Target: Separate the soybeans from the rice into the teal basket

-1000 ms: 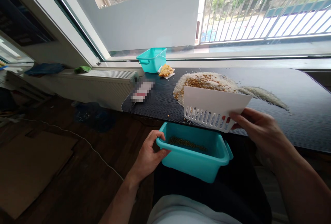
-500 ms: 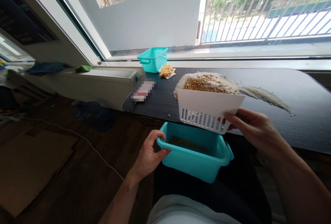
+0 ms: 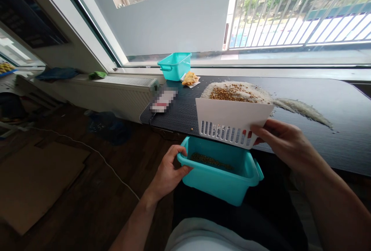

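My left hand [image 3: 171, 168] grips the left rim of a turquoise plastic bin [image 3: 214, 185], which sits over my lap against the table's front edge. A thin layer of small greenish-brown grains [image 3: 211, 160] lies on its floor. In my right hand [image 3: 281, 139] is a white slotted plastic panel [image 3: 233, 114], pinched at its lower right corner. The panel stands tilted at the table edge, its slotted end just above the bin's far rim. Behind it rises a heap of white rice [image 3: 255, 90] mixed with golden-brown kernels [image 3: 228, 94], partly hidden by the panel.
A second turquoise bin [image 3: 176, 66] stands by the window, with a yellow cloth-like item [image 3: 190, 78] beside it. A blurred flat object [image 3: 164, 101] lies at the left on the dark table [image 3: 307, 143]. A strip of rice [image 3: 307, 110] trails right. A radiator [image 3: 127, 89] adjoins the table.
The white panel has shifted slightly left and down in my right hand, relative to the heap. My view has moved a little; the left hand keeps its hold on the bin.
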`<state>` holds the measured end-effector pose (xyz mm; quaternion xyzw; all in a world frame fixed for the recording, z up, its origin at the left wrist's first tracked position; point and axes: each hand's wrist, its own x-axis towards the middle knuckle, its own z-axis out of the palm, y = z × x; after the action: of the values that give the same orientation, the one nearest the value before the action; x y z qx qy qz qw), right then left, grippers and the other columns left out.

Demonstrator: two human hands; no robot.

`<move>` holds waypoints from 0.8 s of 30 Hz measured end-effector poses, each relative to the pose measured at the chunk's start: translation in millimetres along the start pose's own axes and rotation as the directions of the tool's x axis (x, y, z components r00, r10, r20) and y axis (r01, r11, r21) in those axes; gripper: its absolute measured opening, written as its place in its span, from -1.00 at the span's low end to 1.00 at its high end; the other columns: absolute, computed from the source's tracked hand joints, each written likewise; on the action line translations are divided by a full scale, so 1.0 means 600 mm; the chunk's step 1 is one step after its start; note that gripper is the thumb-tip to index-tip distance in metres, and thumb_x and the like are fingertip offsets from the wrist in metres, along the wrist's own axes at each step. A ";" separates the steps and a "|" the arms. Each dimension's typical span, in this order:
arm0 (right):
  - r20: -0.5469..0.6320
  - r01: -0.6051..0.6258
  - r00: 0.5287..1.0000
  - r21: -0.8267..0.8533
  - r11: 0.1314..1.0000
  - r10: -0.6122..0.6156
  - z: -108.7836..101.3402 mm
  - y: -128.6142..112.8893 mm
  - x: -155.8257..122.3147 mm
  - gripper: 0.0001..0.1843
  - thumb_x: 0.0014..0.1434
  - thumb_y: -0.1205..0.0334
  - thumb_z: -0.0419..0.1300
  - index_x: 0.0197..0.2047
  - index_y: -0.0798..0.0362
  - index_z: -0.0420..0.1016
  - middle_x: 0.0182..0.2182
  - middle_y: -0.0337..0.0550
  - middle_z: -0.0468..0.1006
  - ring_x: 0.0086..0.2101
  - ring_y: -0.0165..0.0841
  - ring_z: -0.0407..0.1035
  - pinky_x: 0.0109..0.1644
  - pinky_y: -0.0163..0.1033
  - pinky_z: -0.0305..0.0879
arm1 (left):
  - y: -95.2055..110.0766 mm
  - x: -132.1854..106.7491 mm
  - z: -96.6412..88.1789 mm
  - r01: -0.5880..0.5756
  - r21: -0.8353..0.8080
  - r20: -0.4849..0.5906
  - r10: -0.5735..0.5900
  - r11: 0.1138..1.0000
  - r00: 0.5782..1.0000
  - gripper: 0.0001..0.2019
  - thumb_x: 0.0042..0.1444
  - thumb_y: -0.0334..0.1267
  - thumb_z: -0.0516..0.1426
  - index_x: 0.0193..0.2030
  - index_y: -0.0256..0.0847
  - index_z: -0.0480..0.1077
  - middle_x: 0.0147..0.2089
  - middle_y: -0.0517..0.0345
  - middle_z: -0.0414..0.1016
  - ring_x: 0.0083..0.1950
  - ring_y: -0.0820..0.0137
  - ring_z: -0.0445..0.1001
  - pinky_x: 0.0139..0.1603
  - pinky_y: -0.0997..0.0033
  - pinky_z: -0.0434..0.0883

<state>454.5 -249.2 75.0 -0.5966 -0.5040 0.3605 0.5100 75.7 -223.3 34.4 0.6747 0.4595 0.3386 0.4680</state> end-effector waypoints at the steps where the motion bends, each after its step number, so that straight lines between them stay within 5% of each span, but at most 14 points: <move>1: -0.009 0.012 1.000 -0.005 1.000 -0.012 0.003 0.001 0.004 -0.28 0.11 -0.62 0.73 -0.10 -0.13 1.00 -0.22 -0.08 0.95 -0.27 -0.03 0.80 -0.13 0.11 0.93 | -0.001 0.000 -0.002 0.004 -0.001 -0.005 -0.004 1.000 1.000 -0.73 0.25 -0.10 0.55 -0.12 -0.02 0.58 -0.12 0.23 0.60 -0.06 0.16 0.61 0.17 0.21 0.66; 6: -0.064 0.074 0.995 -0.037 0.997 -0.077 0.034 0.004 0.045 -0.36 0.19 -0.54 0.69 -0.15 -0.10 0.96 -0.30 -0.09 0.89 -0.31 -0.10 0.76 -0.16 0.02 0.90 | -0.010 -0.002 -0.012 0.013 0.025 -0.072 -0.011 1.000 0.997 -0.75 0.22 -0.11 0.53 -0.14 -0.03 0.58 -0.12 0.22 0.62 -0.05 0.14 0.63 0.18 0.19 0.64; 12: 0.042 0.035 0.999 0.002 0.999 -0.035 0.073 0.004 0.068 -0.31 0.10 -0.60 0.72 -0.21 -0.10 0.92 -0.29 -0.09 0.90 -0.28 -0.09 0.80 -0.15 -0.01 0.89 | -0.020 -0.003 -0.023 -0.015 0.067 -0.120 0.023 0.998 0.993 -0.77 0.23 -0.11 0.51 -0.14 -0.02 0.58 -0.09 0.16 0.69 -0.05 0.12 0.63 0.17 0.17 0.65; 16: 0.070 0.010 0.997 0.028 1.000 -0.012 0.052 0.014 0.033 -0.23 0.12 -0.62 0.73 -0.07 -0.06 0.99 -0.20 -0.05 0.96 -0.22 0.00 0.84 -0.12 0.07 0.92 | -0.022 -0.003 -0.033 -0.022 0.104 -0.131 0.036 0.994 0.991 -0.77 0.22 -0.11 0.51 -0.13 -0.02 0.60 -0.11 0.19 0.68 -0.05 0.12 0.65 0.18 0.17 0.67; 24: -0.134 -0.083 0.988 -0.014 0.996 0.080 -0.001 0.058 -0.050 -0.32 0.18 -0.60 0.68 -0.08 -0.14 1.00 -0.20 -0.09 0.96 -0.26 0.03 0.84 -0.08 0.17 0.95 | -0.009 -0.002 -0.003 0.002 0.033 -0.087 0.000 0.999 0.996 -0.74 0.24 -0.05 0.51 -0.14 -0.02 0.57 -0.07 0.16 0.65 -0.02 0.10 0.63 0.18 0.17 0.61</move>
<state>456.4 -277.5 38.8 -0.6445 -0.4475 0.3354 0.5214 72.1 -223.2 29.7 0.6667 0.4852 0.3597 0.4366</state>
